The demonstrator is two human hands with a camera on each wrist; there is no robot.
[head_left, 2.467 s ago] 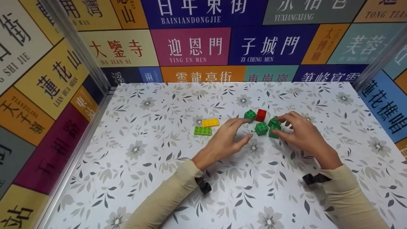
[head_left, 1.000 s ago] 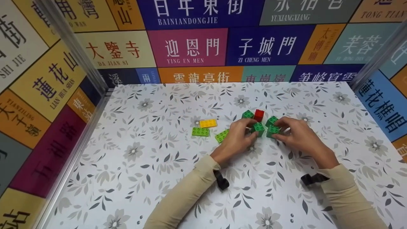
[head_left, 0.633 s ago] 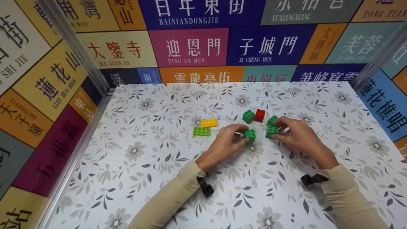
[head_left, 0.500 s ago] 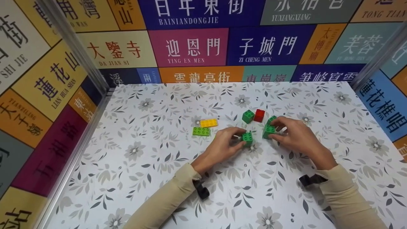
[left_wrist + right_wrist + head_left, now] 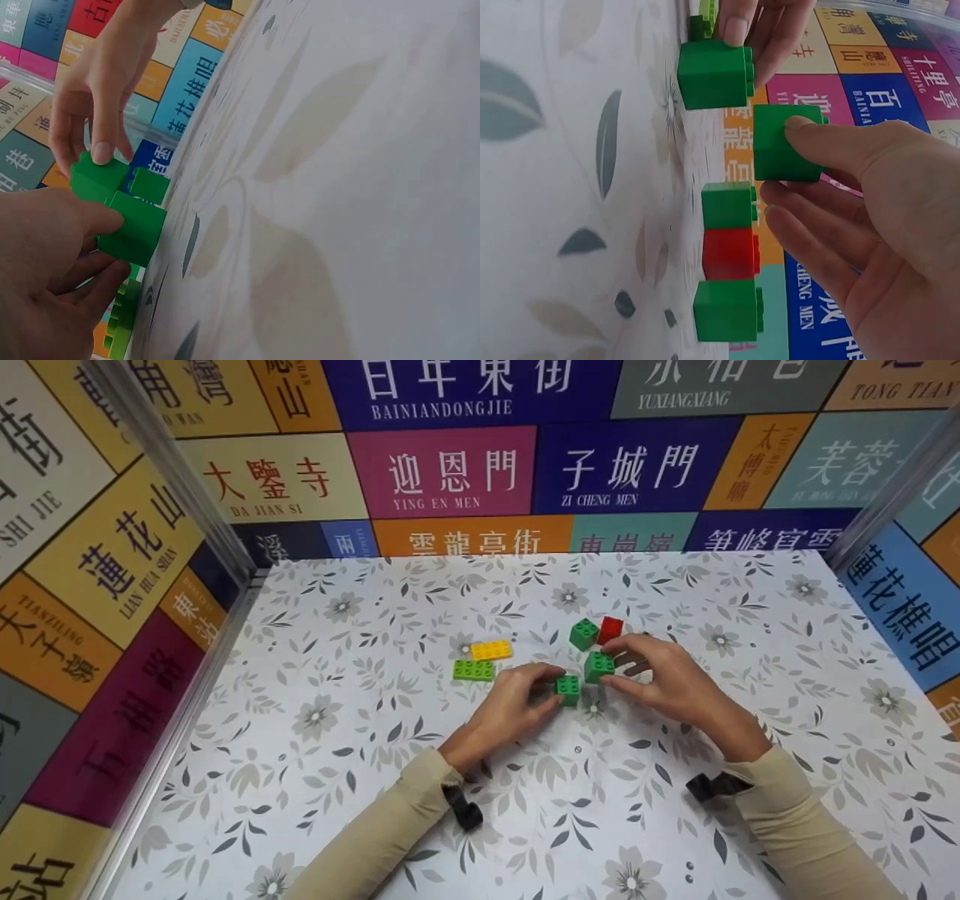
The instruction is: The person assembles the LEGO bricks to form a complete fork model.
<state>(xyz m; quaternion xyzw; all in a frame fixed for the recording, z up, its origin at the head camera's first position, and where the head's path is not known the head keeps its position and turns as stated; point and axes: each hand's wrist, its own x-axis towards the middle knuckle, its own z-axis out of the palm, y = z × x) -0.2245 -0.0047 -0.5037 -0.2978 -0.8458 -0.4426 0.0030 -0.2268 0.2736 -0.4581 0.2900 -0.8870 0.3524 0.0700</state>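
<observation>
Left of the surface's (image 5: pixel 405 607) middle I saw a lime-green studded plate (image 5: pixel 473 670) and a yellow studded plate (image 5: pixel 490 650), then the left hand (image 5: pixel 504 703), fingers curled, pinching a green brick (image 5: pixel 568 691). Towards the far edge stood a second green brick (image 5: pixel 584 635) beside a red brick (image 5: pixel 611 630); the right hand (image 5: pixel 670 679), half closed, gripped a third green brick (image 5: pixel 599 667) above the surface.

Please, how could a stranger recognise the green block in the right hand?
On the table with printed grey flowers, find the right hand. It pinches the green block, studs facing up. The left hand holds a similar block, but yours is nearer the red block.
</observation>
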